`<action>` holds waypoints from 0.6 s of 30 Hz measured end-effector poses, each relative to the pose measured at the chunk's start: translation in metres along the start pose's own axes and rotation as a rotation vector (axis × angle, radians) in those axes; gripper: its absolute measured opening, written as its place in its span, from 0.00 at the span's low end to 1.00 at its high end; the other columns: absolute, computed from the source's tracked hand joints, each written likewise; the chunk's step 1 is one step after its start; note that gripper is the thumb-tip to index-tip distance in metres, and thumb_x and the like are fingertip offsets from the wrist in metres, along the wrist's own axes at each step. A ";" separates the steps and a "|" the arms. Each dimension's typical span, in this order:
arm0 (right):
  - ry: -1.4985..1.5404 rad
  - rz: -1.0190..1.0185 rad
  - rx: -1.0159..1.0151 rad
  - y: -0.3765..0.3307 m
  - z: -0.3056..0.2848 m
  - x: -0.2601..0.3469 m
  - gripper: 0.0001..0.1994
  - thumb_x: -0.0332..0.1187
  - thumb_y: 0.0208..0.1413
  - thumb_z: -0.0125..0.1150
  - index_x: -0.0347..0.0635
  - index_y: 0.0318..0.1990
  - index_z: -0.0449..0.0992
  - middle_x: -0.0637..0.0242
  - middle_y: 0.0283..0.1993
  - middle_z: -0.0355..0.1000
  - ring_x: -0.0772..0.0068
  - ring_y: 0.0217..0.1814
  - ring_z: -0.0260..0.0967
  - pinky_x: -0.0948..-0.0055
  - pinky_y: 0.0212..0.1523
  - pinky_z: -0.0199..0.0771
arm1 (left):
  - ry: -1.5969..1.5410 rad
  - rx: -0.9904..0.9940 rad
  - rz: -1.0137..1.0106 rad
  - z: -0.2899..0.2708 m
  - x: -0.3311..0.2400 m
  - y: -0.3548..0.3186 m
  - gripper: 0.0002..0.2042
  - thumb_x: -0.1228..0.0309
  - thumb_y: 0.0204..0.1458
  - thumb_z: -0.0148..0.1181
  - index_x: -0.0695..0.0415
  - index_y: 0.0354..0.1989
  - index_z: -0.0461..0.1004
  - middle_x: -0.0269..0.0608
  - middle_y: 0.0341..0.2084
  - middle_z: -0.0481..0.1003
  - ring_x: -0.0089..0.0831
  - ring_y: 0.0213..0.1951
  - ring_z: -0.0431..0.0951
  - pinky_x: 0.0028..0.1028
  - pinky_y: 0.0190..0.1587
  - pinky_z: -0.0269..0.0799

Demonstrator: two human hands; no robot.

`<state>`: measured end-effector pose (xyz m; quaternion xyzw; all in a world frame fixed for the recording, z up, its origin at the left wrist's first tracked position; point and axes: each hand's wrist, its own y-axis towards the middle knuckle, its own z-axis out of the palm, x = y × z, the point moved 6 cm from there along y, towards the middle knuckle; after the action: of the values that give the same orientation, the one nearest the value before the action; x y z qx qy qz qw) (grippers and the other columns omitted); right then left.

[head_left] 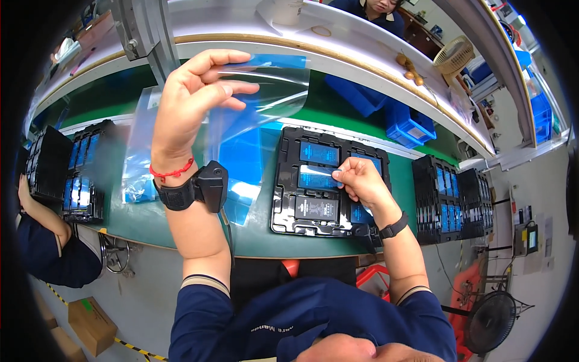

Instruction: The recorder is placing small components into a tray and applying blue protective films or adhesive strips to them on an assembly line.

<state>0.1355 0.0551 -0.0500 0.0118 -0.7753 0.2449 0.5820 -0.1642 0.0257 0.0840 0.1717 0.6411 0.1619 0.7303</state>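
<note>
My left hand (196,90) is raised over the green bench, its fingers closed on a clear plastic film (277,90) with a blue strip along the top. Below the film lie more clear and blue sheets (241,154). My right hand (363,184) is in a pinch at the right end of a blue-labelled flat battery (316,178) in a black moulded tray (280,208). A pale glossy strip shows along that battery's upper edge; what the fingertips grip is hidden. Another blue battery (319,154) sits above it, and a dark grey one (316,208) below.
Black tray stacks stand on the right (435,199) and far left (84,175). A white shelf (362,45) crosses above the bench, with blue bins (410,123) beneath it. A co-worker's arm (45,211) reaches in at left; another person sits beyond the shelf.
</note>
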 end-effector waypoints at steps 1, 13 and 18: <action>-0.001 0.004 0.003 0.001 0.002 0.001 0.07 0.27 0.49 0.61 0.40 0.25 0.69 0.71 0.17 0.66 0.86 0.10 0.55 0.84 0.08 0.50 | 0.000 -0.003 -0.004 -0.001 0.001 -0.001 0.17 0.78 0.46 0.49 0.68 0.48 0.68 0.47 0.46 0.71 0.35 0.42 0.77 0.24 0.37 0.74; -0.001 0.026 -0.023 0.003 0.001 0.001 0.06 0.25 0.49 0.61 0.39 0.25 0.69 0.70 0.16 0.66 0.88 0.08 0.52 0.84 0.07 0.43 | 0.021 -0.007 -0.002 0.003 0.005 0.004 0.17 0.79 0.46 0.47 0.68 0.47 0.69 0.47 0.45 0.72 0.34 0.42 0.77 0.23 0.36 0.74; -0.002 0.028 -0.011 0.000 0.002 0.000 0.07 0.27 0.49 0.61 0.39 0.26 0.69 0.69 0.17 0.66 0.88 0.08 0.51 0.85 0.07 0.43 | 0.074 -0.010 0.006 0.007 0.002 0.003 0.16 0.80 0.47 0.49 0.66 0.46 0.70 0.45 0.42 0.74 0.32 0.40 0.78 0.23 0.36 0.74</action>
<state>0.1339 0.0550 -0.0501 -0.0021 -0.7774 0.2486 0.5778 -0.1566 0.0286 0.0843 0.1640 0.6663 0.1736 0.7064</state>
